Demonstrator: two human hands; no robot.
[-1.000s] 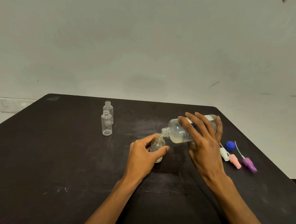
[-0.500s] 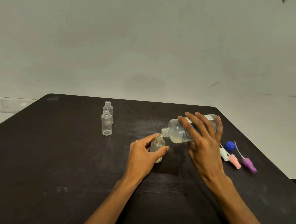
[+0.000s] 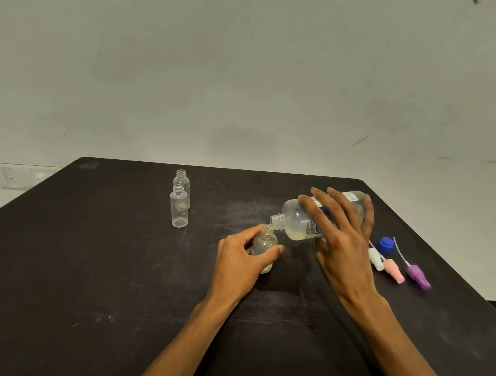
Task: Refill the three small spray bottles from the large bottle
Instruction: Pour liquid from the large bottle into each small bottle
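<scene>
A: From the head view, what does the right hand [image 3: 345,246] hold?

B: Its fingers curl over the large bottle [image 3: 303,220], which lies tipped almost flat above the black table [image 3: 91,265]. The bottle's open neck points away from the palm, toward the person's left, and dips slightly downward. A little pale liquid pools along the lower side of the bottle, just under the fingers.

A: And the left hand [image 3: 242,263]?

B: It wraps around a small spray bottle [image 3: 263,244] standing upright on the table, thumb on the near side and fingers on the far side. That bottle's open mouth sits right under the large bottle's neck, the two touching or nearly so; which cannot be told. Some yellowish liquid shows inside the small bottle.

A: Where are the other small bottles?

B: Two empty bottles [image 3: 179,209] stand upright, uncapped, one just behind the other, well beyond the left hand and off to its outer side. They look clear and dry.

A: Anything past the right hand?

B: Just outside it lie a blue cap [image 3: 385,245] and three spray heads on their sides: a white spray head [image 3: 375,259] nearest the hand, a pink spray head [image 3: 392,270] next, and a purple spray head [image 3: 417,275] farthest out, with thin dip tubes pointing away from the person.
</scene>
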